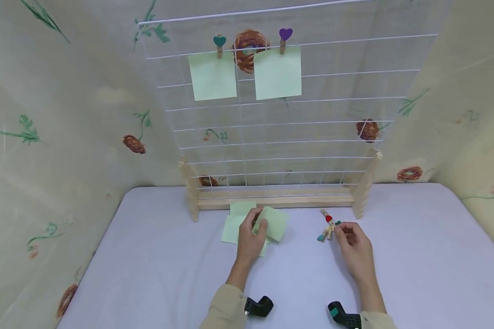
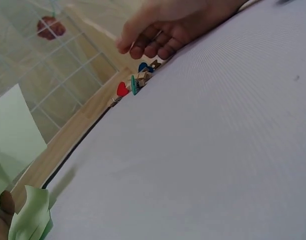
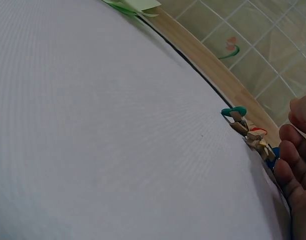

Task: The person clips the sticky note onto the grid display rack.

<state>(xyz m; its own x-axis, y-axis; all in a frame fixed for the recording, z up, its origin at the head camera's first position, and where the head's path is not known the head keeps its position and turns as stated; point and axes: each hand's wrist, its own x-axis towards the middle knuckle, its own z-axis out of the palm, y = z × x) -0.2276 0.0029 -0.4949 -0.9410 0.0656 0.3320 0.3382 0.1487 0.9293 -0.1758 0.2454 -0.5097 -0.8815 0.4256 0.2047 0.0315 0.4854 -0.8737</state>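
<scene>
My left hand (image 1: 250, 236) pinches a pale green paper note (image 1: 275, 223) above several more green notes (image 1: 232, 229) on the table. In the left wrist view, the raised note (image 2: 18, 132) stands at the left edge, partly cut off. My right hand (image 1: 357, 249) is at a small pile of wooden clothespins (image 1: 328, 230) with red, teal and blue hearts. Its fingers are loosely bent right beside the pile, and no clothespin shows between them in the left wrist view.
A white wire grid (image 1: 313, 142) stands in a wooden base (image 1: 276, 201) at the table's back. Two green notes hang on it, under a teal-heart clothespin (image 1: 219, 43) and a purple-heart clothespin (image 1: 284, 39). A floral cloth (image 1: 86, 137) hangs behind the white-covered table (image 1: 156, 265).
</scene>
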